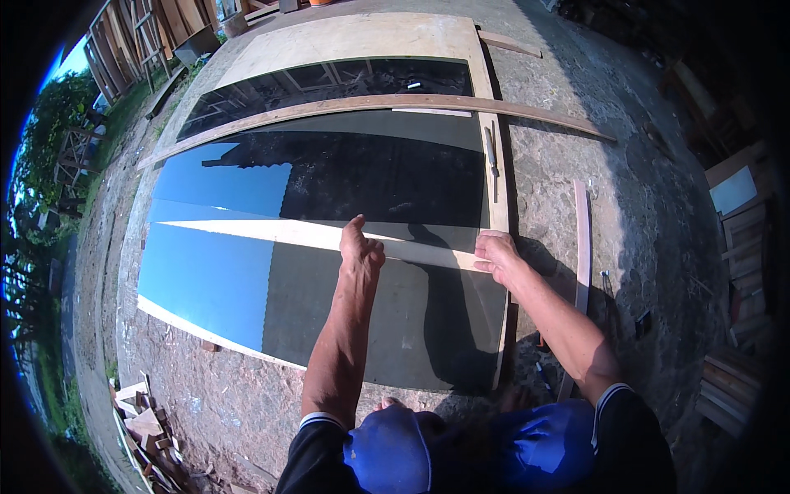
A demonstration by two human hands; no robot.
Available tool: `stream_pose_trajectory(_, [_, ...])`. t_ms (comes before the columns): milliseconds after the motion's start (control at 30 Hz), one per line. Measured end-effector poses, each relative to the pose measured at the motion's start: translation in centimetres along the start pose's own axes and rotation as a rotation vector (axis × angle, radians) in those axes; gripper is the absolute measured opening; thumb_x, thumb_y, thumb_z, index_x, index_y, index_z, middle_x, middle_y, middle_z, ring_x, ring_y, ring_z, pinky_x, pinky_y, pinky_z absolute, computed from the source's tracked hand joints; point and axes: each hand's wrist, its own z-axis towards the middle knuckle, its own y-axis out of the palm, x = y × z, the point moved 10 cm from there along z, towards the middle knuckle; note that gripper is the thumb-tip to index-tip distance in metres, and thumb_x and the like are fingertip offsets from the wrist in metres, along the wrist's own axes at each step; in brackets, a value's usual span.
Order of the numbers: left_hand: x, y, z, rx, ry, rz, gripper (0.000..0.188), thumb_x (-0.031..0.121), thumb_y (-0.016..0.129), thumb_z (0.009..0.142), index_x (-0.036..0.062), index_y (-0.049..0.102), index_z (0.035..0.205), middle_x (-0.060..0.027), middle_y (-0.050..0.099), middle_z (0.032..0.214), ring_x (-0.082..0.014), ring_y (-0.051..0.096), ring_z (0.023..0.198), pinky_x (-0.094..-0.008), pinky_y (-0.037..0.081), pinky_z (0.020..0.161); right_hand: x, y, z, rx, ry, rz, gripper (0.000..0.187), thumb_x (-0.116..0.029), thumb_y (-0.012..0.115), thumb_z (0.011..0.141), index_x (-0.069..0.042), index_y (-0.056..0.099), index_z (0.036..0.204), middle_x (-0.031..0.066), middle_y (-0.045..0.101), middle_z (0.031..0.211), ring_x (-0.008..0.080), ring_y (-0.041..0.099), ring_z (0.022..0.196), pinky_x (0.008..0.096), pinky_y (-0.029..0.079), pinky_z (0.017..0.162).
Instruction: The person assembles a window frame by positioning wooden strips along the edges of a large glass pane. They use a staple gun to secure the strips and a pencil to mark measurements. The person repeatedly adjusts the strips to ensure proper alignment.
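Observation:
Two dark, reflective glass sheets lie on a pale wooden board; the near glass sheet and the far glass sheet are parted by a strip of bare board that narrows toward the left. Over this gap my left hand curls its fingers at the near sheet's far edge, thumb pointing away from me. My right hand pinches at the right end of the same edge, close to the board's side. The undersides of both grips are hidden. Reflections of sky and an arm's shadow fall on the glass.
A long wooden batten crosses the far glass. A slim pen-like tool rests on the board's right margin, and a small white object farther off. Another batten lies on the rough ground at right; wood scraps are heaped near left.

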Motion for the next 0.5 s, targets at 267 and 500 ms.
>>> stream_pose_trajectory(267, [0.5, 0.5, 2.3, 0.027, 0.012, 0.016, 0.107, 0.027, 0.068, 0.091, -0.0006, -0.007, 0.161, -0.0232, 0.004, 0.169, -0.0384, 0.012, 0.156, -0.0451, 0.016, 0.126, 0.2, 0.0, 0.1, 0.026, -0.004, -0.026, 0.028, -0.012, 0.063, 0.092, -0.006, 0.064, 0.118, 0.0077, 0.062, 0.107, 0.0219, 0.061, 0.098, 0.0414, 0.058, 0.077])
stream_pose_trajectory(500, [0.0, -1.1, 4.4, 0.112, -0.013, -0.115, 0.043, 0.021, 0.069, 0.087, 0.0049, 0.038, 0.112, -0.0031, 0.037, 0.092, -0.0159, 0.035, 0.075, -0.0335, 0.039, 0.073, 0.4, -0.2, 0.4, 0.078, -0.031, -0.06, 0.025, -0.015, 0.065, 0.091, -0.009, 0.065, 0.115, 0.0037, 0.062, 0.095, 0.0171, 0.061, 0.085, 0.0377, 0.054, 0.07])
